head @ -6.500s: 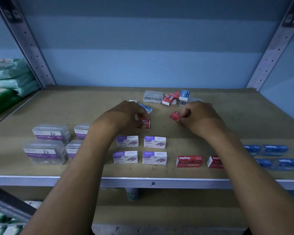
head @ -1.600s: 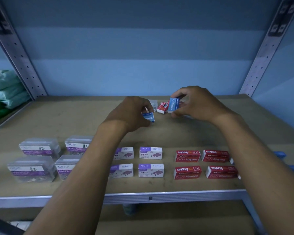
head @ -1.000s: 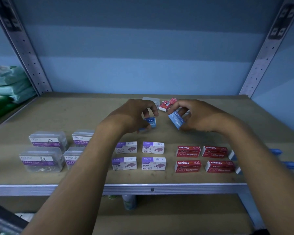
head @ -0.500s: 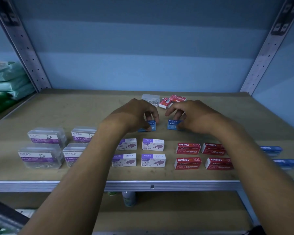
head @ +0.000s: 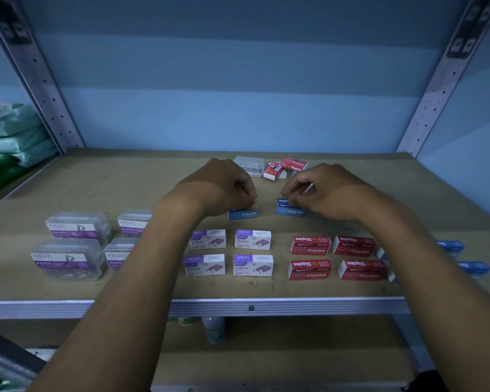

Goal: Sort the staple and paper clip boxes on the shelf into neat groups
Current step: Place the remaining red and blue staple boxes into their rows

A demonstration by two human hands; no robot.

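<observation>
On the tan wooden shelf board (head: 96,188), the left hand (head: 218,188) has its fingers curled down onto a small blue cardboard staple box (head: 243,214), and the right hand (head: 326,190) curls its fingertips onto a second blue staple box (head: 290,209); both boxes lie flat mid-shelf, just apart, behind the front rows. Those rows hold clear plastic paper clip boxes with purple labels (head: 71,244) at left, white-and-purple staple boxes (head: 229,253) in the middle, red staple boxes (head: 334,257) to the right, and more blue boxes (head: 461,257) at far right, partly hidden by the forearm. A loose heap of red boxes and a clear box (head: 272,166) waits at the back. The risk, I judge, is that carrying the blue pair rightward drags a forearm across the red rows and skews them, or that the light boxes slip from such fingertip holds.
</observation>
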